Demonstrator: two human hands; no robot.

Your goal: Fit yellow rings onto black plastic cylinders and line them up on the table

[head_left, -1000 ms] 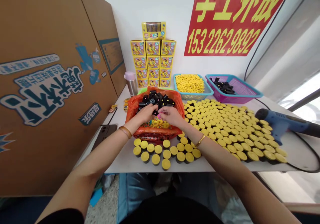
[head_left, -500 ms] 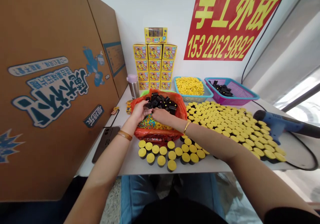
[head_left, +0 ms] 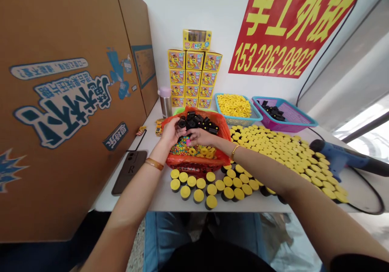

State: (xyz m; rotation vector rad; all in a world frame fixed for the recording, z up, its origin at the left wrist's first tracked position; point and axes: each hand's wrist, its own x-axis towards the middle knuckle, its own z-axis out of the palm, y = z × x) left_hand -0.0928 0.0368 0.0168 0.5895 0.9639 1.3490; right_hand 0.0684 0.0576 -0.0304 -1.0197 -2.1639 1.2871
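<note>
My left hand (head_left: 172, 133) is at the left side of a basket lined with a red plastic bag (head_left: 182, 161). Its fingers curl round a black cup (head_left: 181, 122), whose round end faces me. My right hand (head_left: 199, 137) is just to the right, over small coloured candy balls (head_left: 180, 149), pinching a small pink piece (head_left: 188, 142); its exact kind is hard to make out. Behind both hands lies a heap of black cups (head_left: 197, 121) in the basket. Yellow ring-shaped pieces (head_left: 207, 152) lie beside the candy at the front right.
Many yellow-lidded black cups (head_left: 267, 146) cover the table on the right, several along the front. A blue heat-gun-like tool (head_left: 337, 158), a basket of yellow lids (head_left: 234, 106), a purple basket (head_left: 288, 118), stacked boxes (head_left: 193, 75), a tumbler (head_left: 165, 103), phone (head_left: 130, 172) and large carton (head_left: 75, 142) surround them.
My right hand has drawn back slightly from the left hand, and the pink piece now shows at its fingertips. The camera view has shifted a little.
</note>
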